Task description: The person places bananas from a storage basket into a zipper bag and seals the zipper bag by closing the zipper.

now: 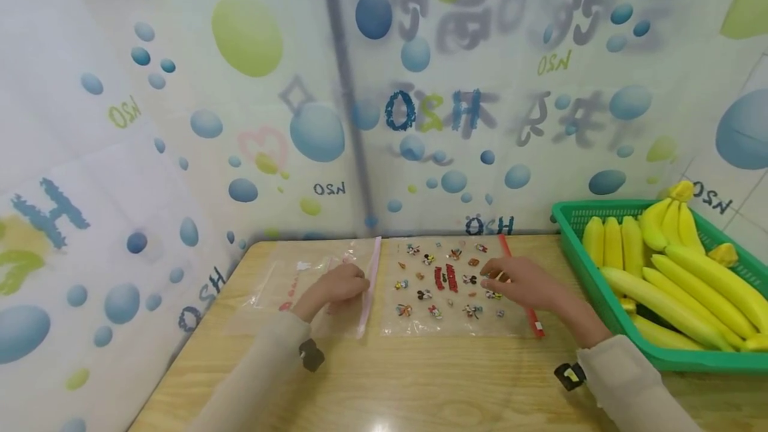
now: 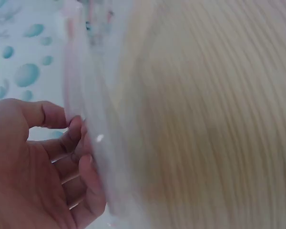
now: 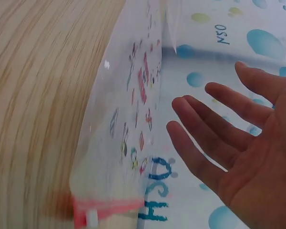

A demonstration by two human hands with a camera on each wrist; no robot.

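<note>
hands over two zip bags

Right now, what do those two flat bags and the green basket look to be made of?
The printed bag and the plainer bag look like thin clear glossy plastic film: the wooden table shows through, and each has a coloured zip strip. The green basket seems rigid moulded plastic with a slotted wall.
</note>
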